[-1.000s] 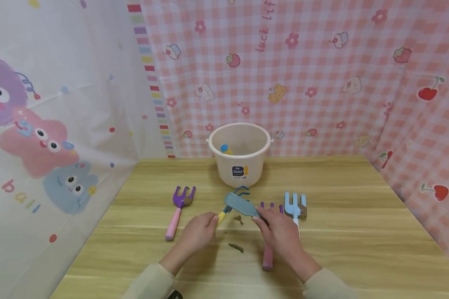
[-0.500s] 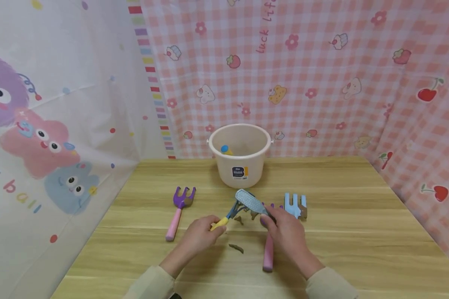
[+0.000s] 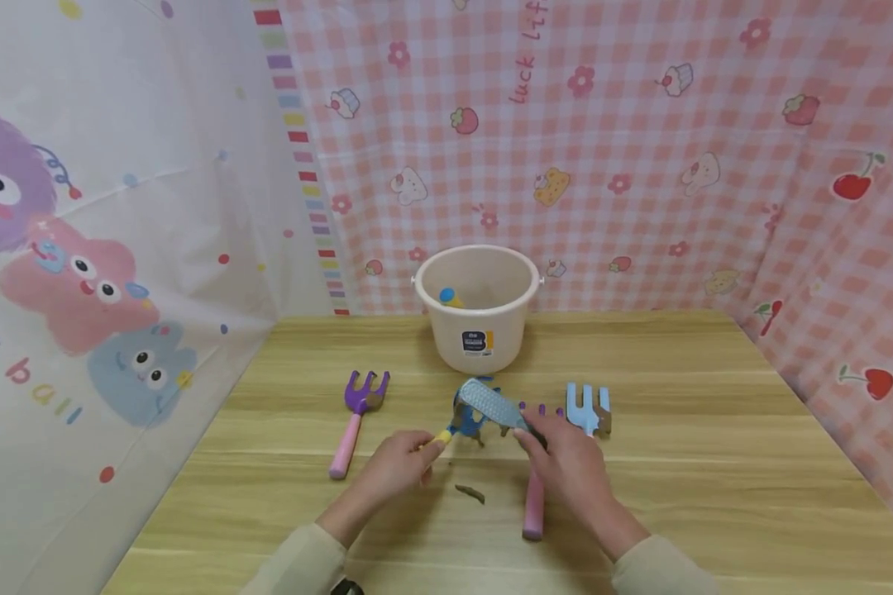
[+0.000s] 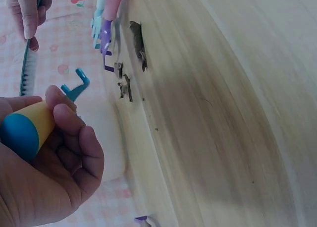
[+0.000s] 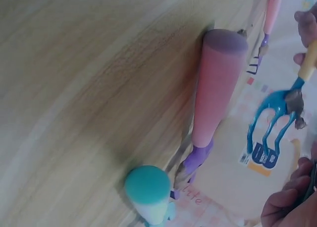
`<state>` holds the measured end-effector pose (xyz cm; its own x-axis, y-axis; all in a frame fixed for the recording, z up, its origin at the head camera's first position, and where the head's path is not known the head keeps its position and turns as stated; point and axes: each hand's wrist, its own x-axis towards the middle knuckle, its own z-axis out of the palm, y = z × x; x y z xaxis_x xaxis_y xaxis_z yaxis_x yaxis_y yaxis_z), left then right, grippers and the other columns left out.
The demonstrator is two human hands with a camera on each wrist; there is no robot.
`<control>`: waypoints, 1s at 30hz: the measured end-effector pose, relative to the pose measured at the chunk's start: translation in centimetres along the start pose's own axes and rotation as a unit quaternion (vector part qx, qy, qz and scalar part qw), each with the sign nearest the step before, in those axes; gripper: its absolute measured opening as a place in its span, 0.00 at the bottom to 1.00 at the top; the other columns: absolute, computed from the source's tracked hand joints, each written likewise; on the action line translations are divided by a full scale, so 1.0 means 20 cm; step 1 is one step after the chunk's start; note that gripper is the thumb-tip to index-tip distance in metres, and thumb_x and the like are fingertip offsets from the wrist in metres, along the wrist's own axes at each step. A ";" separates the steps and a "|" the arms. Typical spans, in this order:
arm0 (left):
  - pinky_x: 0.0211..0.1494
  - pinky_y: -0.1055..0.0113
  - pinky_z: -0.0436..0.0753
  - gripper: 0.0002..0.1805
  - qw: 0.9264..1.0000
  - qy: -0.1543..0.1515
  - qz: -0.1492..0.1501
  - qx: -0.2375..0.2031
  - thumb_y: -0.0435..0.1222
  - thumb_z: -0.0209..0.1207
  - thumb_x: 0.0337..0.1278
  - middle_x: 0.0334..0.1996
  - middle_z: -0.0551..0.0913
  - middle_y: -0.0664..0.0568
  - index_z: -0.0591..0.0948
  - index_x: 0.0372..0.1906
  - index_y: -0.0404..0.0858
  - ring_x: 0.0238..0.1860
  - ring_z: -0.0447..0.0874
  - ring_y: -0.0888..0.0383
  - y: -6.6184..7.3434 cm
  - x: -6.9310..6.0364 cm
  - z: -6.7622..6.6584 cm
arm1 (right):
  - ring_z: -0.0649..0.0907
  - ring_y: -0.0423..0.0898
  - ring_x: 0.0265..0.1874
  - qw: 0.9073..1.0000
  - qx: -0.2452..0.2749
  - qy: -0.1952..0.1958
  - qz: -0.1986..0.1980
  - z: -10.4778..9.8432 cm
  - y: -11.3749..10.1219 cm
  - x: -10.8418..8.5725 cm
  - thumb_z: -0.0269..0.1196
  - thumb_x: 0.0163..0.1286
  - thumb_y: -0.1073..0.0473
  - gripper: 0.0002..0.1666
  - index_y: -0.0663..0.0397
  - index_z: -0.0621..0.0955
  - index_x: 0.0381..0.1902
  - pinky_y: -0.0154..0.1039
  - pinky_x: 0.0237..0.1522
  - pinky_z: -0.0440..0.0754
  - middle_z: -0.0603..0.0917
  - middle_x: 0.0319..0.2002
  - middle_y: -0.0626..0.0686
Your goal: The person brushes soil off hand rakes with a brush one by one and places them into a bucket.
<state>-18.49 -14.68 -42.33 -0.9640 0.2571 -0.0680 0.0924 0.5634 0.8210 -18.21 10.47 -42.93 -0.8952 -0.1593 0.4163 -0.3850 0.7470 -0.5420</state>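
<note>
My left hand (image 3: 396, 464) grips the yellow handle of a small blue garden hand fork (image 5: 277, 105). A brown, mud-like lump (image 5: 294, 102) clings to its head near the handle. In my right hand (image 3: 567, 461) is a blue-grey brush (image 3: 491, 402), held over the fork head and partly hiding it. White bristles (image 4: 29, 73) show on the brush in the left wrist view. Whether they touch the fork, I cannot tell. Brown crumbs lie below on the table, among them a longer piece (image 3: 470, 493) between my wrists.
A cream bucket (image 3: 478, 339) stands behind the hands, a blue-and-yellow item (image 3: 449, 297) inside. Left lies a purple fork with pink handle (image 3: 346, 442); a similar pink-handled fork (image 3: 533, 506) lies under my right hand. Right of it is a light blue fork (image 3: 584, 409) with brown dirt.
The fork has turned so its head faces up more. The brush shifted right, then back left over the fork head. A few brown bits now lie near the right-hand purple fork.
</note>
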 end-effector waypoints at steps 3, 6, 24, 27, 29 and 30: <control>0.19 0.70 0.63 0.19 0.999 -0.009 -0.007 -0.044 0.42 0.51 0.73 0.16 0.77 0.51 0.82 0.34 0.30 0.15 0.66 0.62 0.01 0.00 -0.01 | 0.84 0.50 0.31 0.999 -0.018 -0.016 -0.038 0.01 -0.02 -0.01 0.67 0.68 0.53 0.20 0.55 0.84 0.54 0.43 0.26 0.79 0.87 0.41 0.53; 0.19 0.70 0.64 0.19 0.998 -0.015 -0.006 -0.060 0.42 0.50 0.74 0.17 0.77 0.51 0.82 0.32 0.32 0.16 0.67 0.62 0.02 0.00 -0.01 | 0.86 0.51 0.33 0.998 -0.034 -0.023 -0.044 0.03 -0.02 -0.01 0.67 0.67 0.53 0.19 0.54 0.85 0.53 0.43 0.26 0.80 0.87 0.41 0.52; 0.17 0.71 0.61 0.21 1.000 -0.020 0.011 -0.006 0.40 0.49 0.74 0.15 0.76 0.53 0.78 0.22 0.37 0.14 0.65 0.63 0.04 -0.03 0.01 | 0.86 0.55 0.39 1.000 -0.013 -0.025 0.009 0.07 -0.02 -0.01 0.67 0.68 0.54 0.19 0.56 0.84 0.53 0.49 0.32 0.81 0.87 0.43 0.56; 0.17 0.71 0.62 0.21 1.000 -0.028 0.003 -0.005 0.41 0.49 0.74 0.15 0.76 0.53 0.78 0.23 0.35 0.14 0.65 0.63 0.04 -0.03 0.01 | 0.86 0.55 0.40 0.999 -0.007 -0.025 0.022 0.07 -0.02 -0.01 0.66 0.68 0.53 0.19 0.56 0.84 0.53 0.48 0.32 0.81 0.87 0.44 0.57; 0.17 0.71 0.62 0.22 0.999 -0.035 -0.003 -0.005 0.41 0.49 0.74 0.15 0.76 0.53 0.79 0.25 0.34 0.14 0.65 0.63 0.04 -0.03 0.01 | 0.85 0.53 0.37 0.999 -0.003 -0.030 0.034 0.07 -0.01 0.00 0.66 0.68 0.53 0.20 0.57 0.84 0.54 0.47 0.30 0.80 0.87 0.45 0.57; 0.17 0.71 0.62 0.22 0.999 -0.038 -0.006 -0.004 0.42 0.49 0.74 0.15 0.76 0.53 0.79 0.26 0.33 0.14 0.65 0.63 0.04 -0.03 0.01 | 0.85 0.52 0.35 0.999 -0.001 -0.032 0.039 0.07 0.00 0.00 0.66 0.68 0.53 0.20 0.57 0.84 0.54 0.46 0.29 0.79 0.87 0.45 0.58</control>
<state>-17.74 -14.27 -41.81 -0.9435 0.3086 -0.1208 0.0778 0.5606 0.8244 -18.49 9.63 -43.90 -0.9347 -0.1414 0.3260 -0.3134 0.7605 -0.5687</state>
